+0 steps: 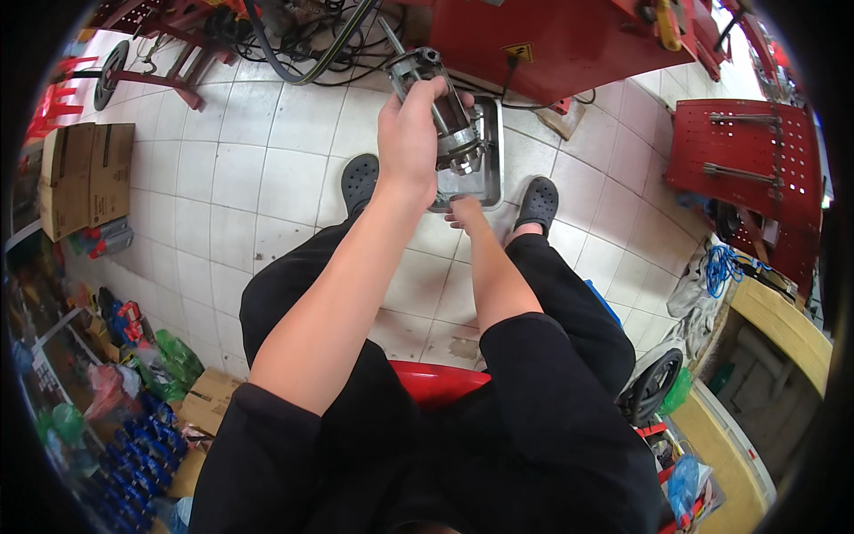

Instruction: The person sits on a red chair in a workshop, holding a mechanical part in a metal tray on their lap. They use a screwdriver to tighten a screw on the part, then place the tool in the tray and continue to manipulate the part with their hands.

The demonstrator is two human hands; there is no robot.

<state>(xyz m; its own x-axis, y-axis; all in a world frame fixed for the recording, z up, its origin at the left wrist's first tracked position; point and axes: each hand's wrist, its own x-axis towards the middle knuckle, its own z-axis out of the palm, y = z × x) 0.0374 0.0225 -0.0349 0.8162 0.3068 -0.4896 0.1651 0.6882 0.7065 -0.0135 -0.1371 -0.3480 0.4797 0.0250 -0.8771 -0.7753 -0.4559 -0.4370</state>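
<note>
My left hand (pixel 409 133) is raised and shut around a grey metal cylindrical motor part (pixel 445 111) with a thin shaft sticking out of its upper end. It holds the part tilted above a shallow metal tray (pixel 491 160) on the tiled floor between my feet. My right hand (pixel 464 212) reaches down to the near edge of that tray, just under the part. Its fingers are mostly hidden behind my left wrist and the part, so I cannot see whether it holds anything.
I sit on a red stool (pixel 436 383), in black clogs (pixel 359 181). A red machine (pixel 569 44) and black cables (pixel 302 44) lie ahead. There is a red perforated panel (pixel 743 165) at right, cardboard boxes (pixel 84 173) at left, and blue items (pixel 133 454) at lower left.
</note>
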